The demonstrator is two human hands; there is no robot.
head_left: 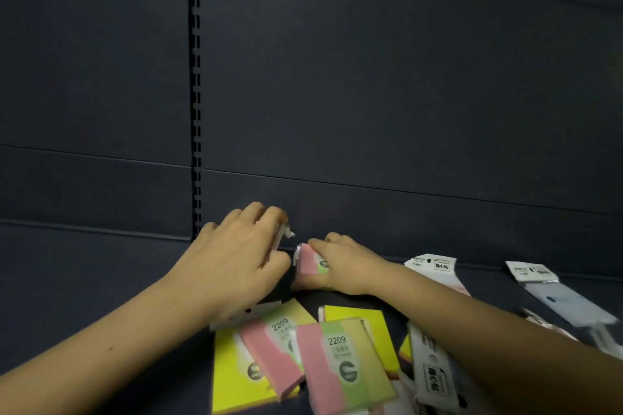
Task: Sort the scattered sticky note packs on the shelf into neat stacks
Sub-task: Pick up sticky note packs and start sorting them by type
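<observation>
Two hands work at the back of the shelf (pixel 101 280). Your left hand (pixel 236 253) is closed on a pack you can barely see; just to its right, your right hand (pixel 340 266) pinches an upright pink pack (pixel 308 263). Loose packs (pixel 337 360) lie nearer you, between your forearms.

I see my right hand (pixel 340 266) gripping a pink-green pack (pixel 308 263) near the shelf (pixel 101 280) back wall. My left hand (pixel 239 253) clutches a white-edged pack (pixel 285 232) beside it. More packs (pixel 340 367) lie scattered nearer me.
</observation>
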